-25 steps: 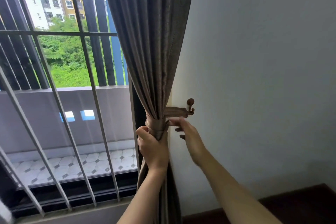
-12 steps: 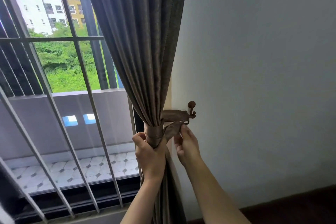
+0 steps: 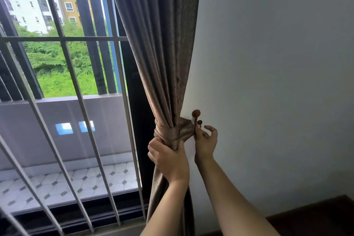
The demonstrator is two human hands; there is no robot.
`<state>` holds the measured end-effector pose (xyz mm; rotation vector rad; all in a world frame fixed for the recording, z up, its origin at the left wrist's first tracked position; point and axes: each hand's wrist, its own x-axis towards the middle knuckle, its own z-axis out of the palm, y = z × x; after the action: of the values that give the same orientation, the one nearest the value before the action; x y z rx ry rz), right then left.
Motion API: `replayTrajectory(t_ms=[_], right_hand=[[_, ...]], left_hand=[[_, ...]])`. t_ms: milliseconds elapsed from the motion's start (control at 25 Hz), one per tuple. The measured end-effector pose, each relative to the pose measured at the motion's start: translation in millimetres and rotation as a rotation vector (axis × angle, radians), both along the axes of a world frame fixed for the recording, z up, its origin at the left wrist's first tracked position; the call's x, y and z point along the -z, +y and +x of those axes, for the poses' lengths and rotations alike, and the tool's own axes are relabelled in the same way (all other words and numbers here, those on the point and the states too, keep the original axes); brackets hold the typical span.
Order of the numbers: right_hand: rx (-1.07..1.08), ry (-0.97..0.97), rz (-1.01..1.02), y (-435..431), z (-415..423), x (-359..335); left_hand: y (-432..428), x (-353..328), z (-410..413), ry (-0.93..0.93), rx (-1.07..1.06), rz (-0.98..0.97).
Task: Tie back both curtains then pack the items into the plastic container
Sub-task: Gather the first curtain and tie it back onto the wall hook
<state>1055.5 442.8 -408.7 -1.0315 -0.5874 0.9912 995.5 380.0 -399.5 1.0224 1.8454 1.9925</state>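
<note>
Daylight comes in through the window [image 3: 53, 67] on the left of the frame, strong enough that the sky at the upper left washes out to white. Against it the curtain [image 3: 162, 44] reads dark, with deep shade in its folds. The wall [image 3: 268, 63] on the right is softly, evenly lit and dims toward the lower right corner. My left hand [image 3: 168, 159] and my right hand [image 3: 206, 140] are sharp and gently lit. The window bars [image 3: 75, 82] fan and lean with wide-angle distortion and blur at the lower left edge.
</note>
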Motion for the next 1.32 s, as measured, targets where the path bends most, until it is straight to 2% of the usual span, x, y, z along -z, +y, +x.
replayTrajectory(t_ms=[320,600,720,840,1040,1160,1240,1320], right_hand=[[0.069,-0.415,0.068,13.5,10.1,5.1],[-0.033,-0.700,0.048,20.2,23.2,5.0],[-0.098,-0.708,0.018,22.3,26.7,10.9],[-0.223,-0.728,-0.098,26.8,30.3,17.6],[-0.227,-0.792,-0.111,15.7,31.7,26.4],[-0.261,-0.709,-0.090,-17.7,27.4,41.7],[-0.383,-0.680,-0.045,-41.7,23.5,48.1],[-0.598,-0.679,0.003,-59.7,18.1,49.5]], left_hand=[[10.9,0.7,3.5,-0.025,-0.005,0.012],[11.6,2.4,7.1,-0.015,0.010,0.020],[10.6,1.2,6.3,-0.018,0.012,0.030],[9.7,2.6,4.6,0.017,0.014,0.031],[7.2,4.5,-3.2,0.027,0.070,0.046],[-1.6,34.2,-29.9,0.032,0.295,0.068],[-11.1,62.3,-55.2,0.057,0.431,-0.062],[-20.6,84.9,-77.8,0.091,0.562,-0.228]])
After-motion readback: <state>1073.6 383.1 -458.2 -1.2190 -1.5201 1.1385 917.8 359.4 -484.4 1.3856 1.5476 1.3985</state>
